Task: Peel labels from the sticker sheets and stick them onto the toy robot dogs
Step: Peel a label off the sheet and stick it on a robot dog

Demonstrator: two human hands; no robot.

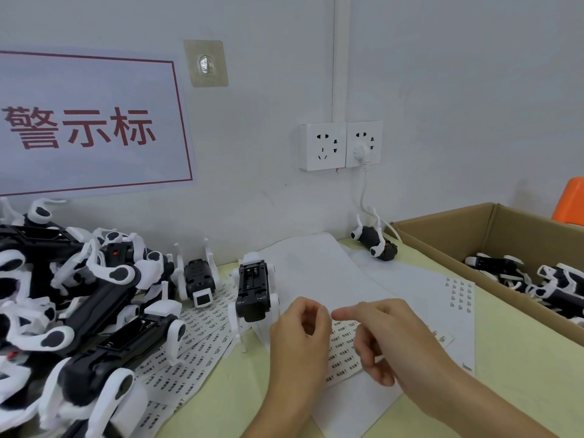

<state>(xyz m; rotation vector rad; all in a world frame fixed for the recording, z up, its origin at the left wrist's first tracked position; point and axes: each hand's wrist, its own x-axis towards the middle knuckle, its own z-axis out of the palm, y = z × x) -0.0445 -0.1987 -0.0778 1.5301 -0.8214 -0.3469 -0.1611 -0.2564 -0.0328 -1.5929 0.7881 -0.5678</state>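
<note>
While both hands work over the sticker sheet (343, 349), the left hand (297, 336) curls in an empty grip and the right hand (376, 339) looks to pinch a label, though I cannot tell; press it flat onto the upturned robot dog (254, 290) just beyond the sheet. Left of it lie more sheets and a dog pile (72, 298) on the yellow surface (505, 358); right, a cardboard box (493, 229); beyond, the wall's sockets (339, 146).

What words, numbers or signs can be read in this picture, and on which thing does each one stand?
"警示标": large red characters inside a red frame, on the wall sign; its left side is cut off by the picture's edge.
Sticker sheets under the toy dogs: rows of small dark labels, too small and blurred to read.
Sheet beneath the hands: the same small labels, unreadable.
White sheet near the cardboard box: a block of tiny labels, unreadable.
Wall sockets: no text visible.
</note>
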